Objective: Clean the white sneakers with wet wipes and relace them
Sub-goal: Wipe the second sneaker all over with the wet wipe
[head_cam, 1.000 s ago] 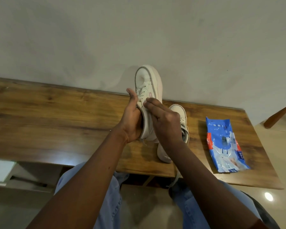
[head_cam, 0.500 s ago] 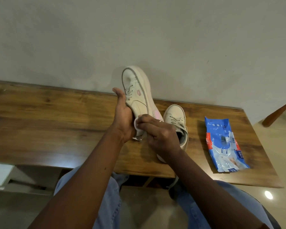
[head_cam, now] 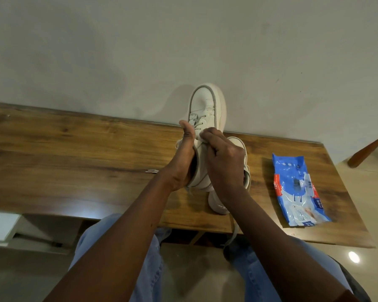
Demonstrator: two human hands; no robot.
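Since half a second ago the raised sneaker (head_cam: 206,118) has swung its toe from about 11 o'clock to nearly 12, and the right hand (head_cam: 224,164) has slid up from the heel side to the lace area. I see the left hand (head_cam: 180,162) clenched around the shoe's left flank, thumb up along the eyelets, holding it off the wooden table (head_cam: 74,153). The right hand's fingers are pinched on a small white wipe (head_cam: 202,136), pressing it against the upper just beside the laces; most of the wipe is hidden under the fingers, so I cannot be sure how it is folded. The second sneaker (head_cam: 238,144) lies on the table behind and below that hand, at about 4 o'clock from the raised one, with a loose lace (head_cam: 232,233) hanging over the near edge. The blue pack of wet wipes (head_cam: 297,188) lies flat at 3 o'clock, well apart from both shoes. The tabletop is dark, streaked wood grain, pushed against a plain pale wall (head_cam: 183,44). At 5 o'clock a bright light spot (head_cam: 354,256) reflects off a glossy floor, and blue jeans (head_cam: 118,247) show below the table edge.
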